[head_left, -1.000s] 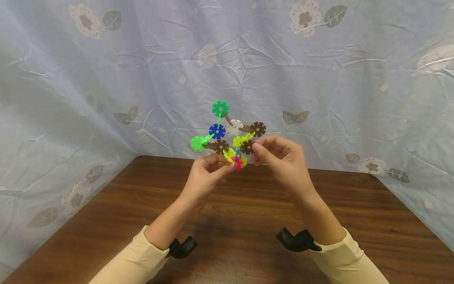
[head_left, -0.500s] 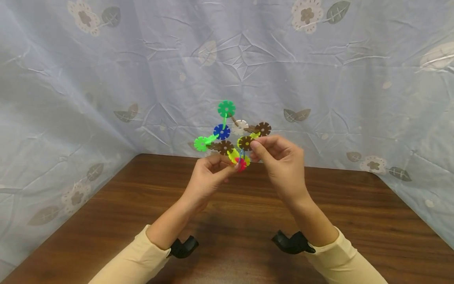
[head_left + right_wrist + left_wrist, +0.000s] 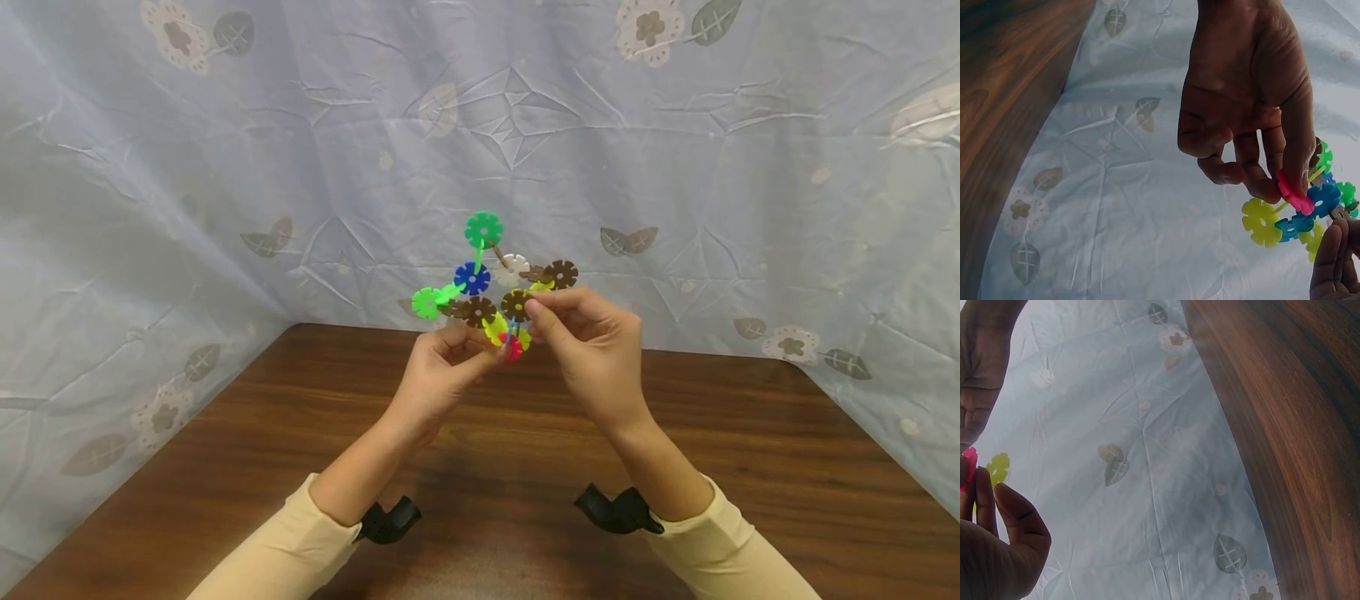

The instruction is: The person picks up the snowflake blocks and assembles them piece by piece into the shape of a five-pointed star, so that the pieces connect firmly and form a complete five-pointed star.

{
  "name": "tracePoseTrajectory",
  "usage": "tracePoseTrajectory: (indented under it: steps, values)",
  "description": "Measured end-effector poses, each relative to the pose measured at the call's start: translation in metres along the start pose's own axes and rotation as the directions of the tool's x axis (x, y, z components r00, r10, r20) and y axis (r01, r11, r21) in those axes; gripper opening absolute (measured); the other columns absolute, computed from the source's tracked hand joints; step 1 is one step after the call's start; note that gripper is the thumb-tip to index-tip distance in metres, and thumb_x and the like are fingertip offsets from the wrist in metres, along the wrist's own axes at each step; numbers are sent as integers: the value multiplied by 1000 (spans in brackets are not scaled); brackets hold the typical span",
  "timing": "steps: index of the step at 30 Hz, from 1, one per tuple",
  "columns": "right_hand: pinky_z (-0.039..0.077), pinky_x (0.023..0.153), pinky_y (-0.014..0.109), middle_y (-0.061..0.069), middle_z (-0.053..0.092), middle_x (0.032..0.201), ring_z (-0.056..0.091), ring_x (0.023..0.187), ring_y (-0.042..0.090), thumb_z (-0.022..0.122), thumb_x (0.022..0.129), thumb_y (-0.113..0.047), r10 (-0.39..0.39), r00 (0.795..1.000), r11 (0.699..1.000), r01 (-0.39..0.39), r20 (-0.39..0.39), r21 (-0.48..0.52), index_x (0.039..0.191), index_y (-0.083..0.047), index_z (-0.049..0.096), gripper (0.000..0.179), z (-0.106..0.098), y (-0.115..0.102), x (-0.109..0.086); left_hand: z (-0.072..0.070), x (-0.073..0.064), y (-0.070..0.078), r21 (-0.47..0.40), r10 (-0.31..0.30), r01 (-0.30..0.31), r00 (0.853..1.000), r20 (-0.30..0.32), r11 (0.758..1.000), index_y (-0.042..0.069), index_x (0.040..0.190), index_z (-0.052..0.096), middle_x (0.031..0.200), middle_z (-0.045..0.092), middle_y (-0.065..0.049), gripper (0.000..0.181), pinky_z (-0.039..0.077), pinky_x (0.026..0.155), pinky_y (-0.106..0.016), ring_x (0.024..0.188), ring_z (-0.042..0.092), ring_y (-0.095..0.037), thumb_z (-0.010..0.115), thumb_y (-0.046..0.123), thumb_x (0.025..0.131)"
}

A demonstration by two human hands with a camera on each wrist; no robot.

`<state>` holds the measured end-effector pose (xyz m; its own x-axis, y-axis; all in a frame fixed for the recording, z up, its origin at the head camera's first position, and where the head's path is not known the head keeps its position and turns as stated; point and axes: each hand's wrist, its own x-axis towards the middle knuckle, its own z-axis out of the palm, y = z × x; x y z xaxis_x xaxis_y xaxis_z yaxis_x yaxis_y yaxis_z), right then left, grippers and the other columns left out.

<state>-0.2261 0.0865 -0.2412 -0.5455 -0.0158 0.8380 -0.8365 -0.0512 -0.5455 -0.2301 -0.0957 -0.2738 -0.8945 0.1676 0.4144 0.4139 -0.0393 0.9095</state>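
Observation:
Slotted snowflake discs linked into a chain (image 3: 472,277), green, blue, white, brown and yellow, are held up above the table in the head view. My left hand (image 3: 438,371) pinches the chain's lower end at a pink disc (image 3: 513,347), between thumb and fingers. From the right, my right hand (image 3: 603,354) pinches a brown disc (image 3: 515,305), which overlaps a yellow disc behind it. The right wrist view shows the left hand (image 3: 1247,94) on the pink disc (image 3: 1295,192), close to blue and yellow discs; fingers of the right hand (image 3: 1329,265) appear at the lower right.
A dark wooden table (image 3: 480,467) lies below the hands. A pale curtain (image 3: 510,125) with flower and leaf prints surrounds it at the back and sides. Black wrist mounts (image 3: 618,508) stick inward from both cream sleeves (image 3: 731,537).
The chain has shifted slightly right in the head view. My right hand has brought the brown disc left, from beside the yellow disc to in front of it. The left hand keeps its pinch.

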Motion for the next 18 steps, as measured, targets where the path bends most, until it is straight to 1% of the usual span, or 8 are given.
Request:
tracePoseTrajectory:
  steps: [4,8,12,15,17,18]
  values:
    - [60,67,20,-10,77,87,69,68,6,70,90,15,-24,1000,1000,25,2,-11,96,17,72,7,0,0,1,1,1,0,18,23,-23,1000,3,1000,-9,108,71,85,75,12,19,55,71,-27,84,68,-13,73,5,95]
    - [59,66,20,-10,76,86,68,68,6,69,90,17,-57,998,998,58,14,-27,96,17,72,7,-1,0,1,1,1,0,25,42,-42,999,10,999,-11,104,71,84,75,12,17,55,71,-28,81,66,-8,73,3,94]
    - [59,66,20,-11,75,87,67,70,2,69,90,18,-82,996,995,83,29,-48,97,17,72,8,-1,0,0,1,1,0,21,44,-44,999,17,999,-12,102,70,82,73,15,17,55,72,-27,81,65,-8,73,3,95]
    - [58,66,20,-10,75,88,67,70,2,68,90,18,-97,995,994,99,40,-53,98,17,72,9,-1,-1,0,1,0,-1,19,41,-42,999,18,999,-12,101,70,81,72,15,17,56,73,-26,82,66,-9,72,4,95]
    - [58,66,19,-12,74,89,66,71,2,67,90,18,-106,993,993,109,49,-54,98,17,72,9,0,-1,0,1,1,-2,17,42,-42,999,18,999,-13,101,70,81,72,15,17,56,73,-26,82,66,-8,73,3,95]
    - [57,66,19,-12,74,89,66,70,4,67,90,18,-108,993,992,111,53,-60,98,16,72,9,0,-1,-1,1,1,-2,15,45,-45,999,17,999,-13,101,70,81,72,15,17,56,73,-26,81,65,-8,73,3,95]
